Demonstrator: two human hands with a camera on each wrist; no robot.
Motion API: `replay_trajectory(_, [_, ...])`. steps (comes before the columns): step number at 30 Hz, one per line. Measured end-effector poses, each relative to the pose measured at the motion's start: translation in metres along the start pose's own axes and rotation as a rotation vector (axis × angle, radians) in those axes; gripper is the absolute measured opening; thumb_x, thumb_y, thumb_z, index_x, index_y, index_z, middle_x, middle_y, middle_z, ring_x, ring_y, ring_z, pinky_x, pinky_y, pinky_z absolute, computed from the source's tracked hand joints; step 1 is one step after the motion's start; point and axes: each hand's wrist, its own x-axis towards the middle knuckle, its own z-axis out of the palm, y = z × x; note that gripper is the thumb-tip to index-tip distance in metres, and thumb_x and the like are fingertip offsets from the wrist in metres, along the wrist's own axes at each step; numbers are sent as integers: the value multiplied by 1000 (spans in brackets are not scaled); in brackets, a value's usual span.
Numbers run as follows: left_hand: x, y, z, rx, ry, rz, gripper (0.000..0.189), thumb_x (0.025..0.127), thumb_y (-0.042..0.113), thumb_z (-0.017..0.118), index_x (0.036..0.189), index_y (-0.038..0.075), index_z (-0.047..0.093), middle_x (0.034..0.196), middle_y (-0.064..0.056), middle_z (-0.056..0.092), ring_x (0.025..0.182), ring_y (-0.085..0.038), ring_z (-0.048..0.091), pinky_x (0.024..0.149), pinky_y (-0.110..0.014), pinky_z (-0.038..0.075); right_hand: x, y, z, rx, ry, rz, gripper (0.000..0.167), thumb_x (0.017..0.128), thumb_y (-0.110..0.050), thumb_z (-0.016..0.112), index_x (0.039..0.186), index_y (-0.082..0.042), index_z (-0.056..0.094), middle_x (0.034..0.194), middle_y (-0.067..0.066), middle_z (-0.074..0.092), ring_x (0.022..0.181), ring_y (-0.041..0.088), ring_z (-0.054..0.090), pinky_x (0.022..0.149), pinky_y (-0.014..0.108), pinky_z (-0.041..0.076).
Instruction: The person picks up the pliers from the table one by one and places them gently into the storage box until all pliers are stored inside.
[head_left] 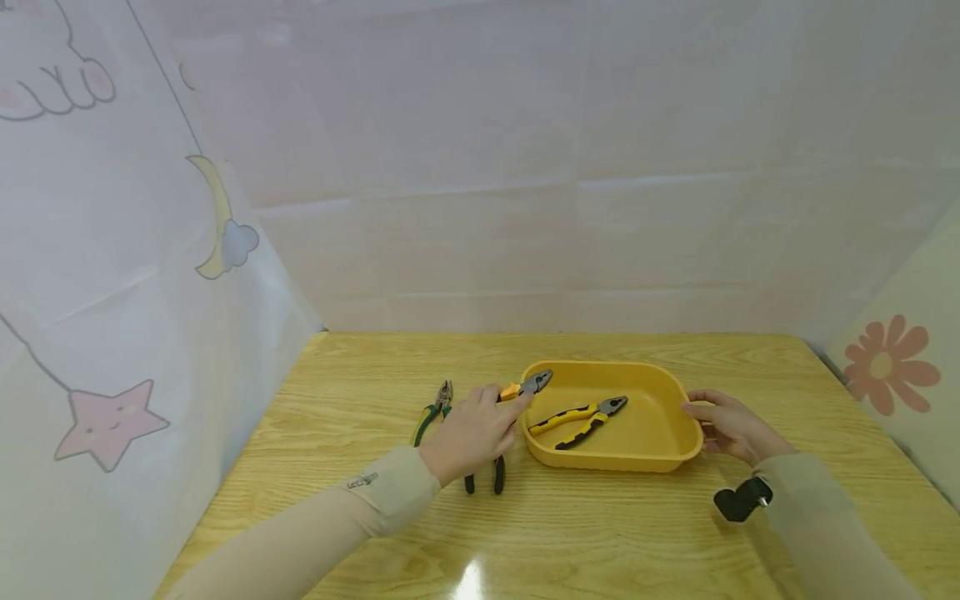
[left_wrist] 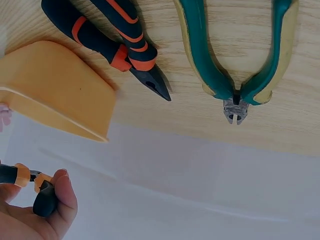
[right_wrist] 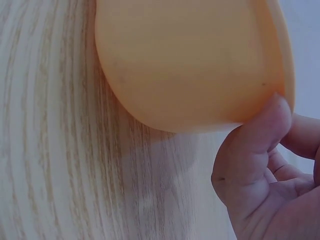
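My left hand (head_left: 471, 432) grips pliers (head_left: 536, 382) with orange and black handles, their grey head over the left rim of a yellow plastic tray (head_left: 663, 460). In the left wrist view the held pliers (left_wrist: 22, 175) show between curled fingers and thumb. Inside the tray lie yellow-and-black handled pliers (head_left: 576, 421), handles spread. At the tray's right end, my right hand (head_left: 731, 427) pinches the rim; its thumb lies against the tray wall (right_wrist: 200, 75) in the right wrist view.
Green-handled pliers (left_wrist: 200, 45) lie on the wooden table (head_left: 390, 358) left of the tray. Between them and the tray are black pliers with orange bands (left_wrist: 132, 37), partly covered by the left hand in the head view. A pale sheet (head_left: 525, 250) hangs behind the table.
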Motion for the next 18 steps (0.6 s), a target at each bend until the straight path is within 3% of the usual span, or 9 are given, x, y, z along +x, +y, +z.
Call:
replay_trajectory(4, [3,1,4,8,8,18,44,100,23,52,143,18,50,118,-19,58,87,-24,59,57,-26,48,-1,0,0,5,-2,6,39,102,-17,50,130,5,34,88,4,60,71,16,60,58,27,51])
replay_trajectory(9, [7,1,10,47,66,72,41,98,21,55,138,17,53,109,-18,60,80,-23,60,56,-25,49,-1,-1,0,-18,-6,5,46,103,-19,48,135,8,28,89,4,60,71,16,60,57,27,50])
replay_trajectory(15, [13,3,9,62,35,97,41,101,24,51,141,19,50,113,-19,60,91,-25,62,63,-27,53,0,0,-1,-26,-2,10,49,103,-19,48,137,8,26,90,4,59,71,16,59,57,27,50])
replay_trajectory(18, [16,4,9,75,23,114,41,100,25,52,141,20,49,112,-18,60,88,-23,62,61,-26,52,0,0,-2,-23,-1,16,50,104,-20,48,138,7,25,91,5,59,71,16,58,57,27,50])
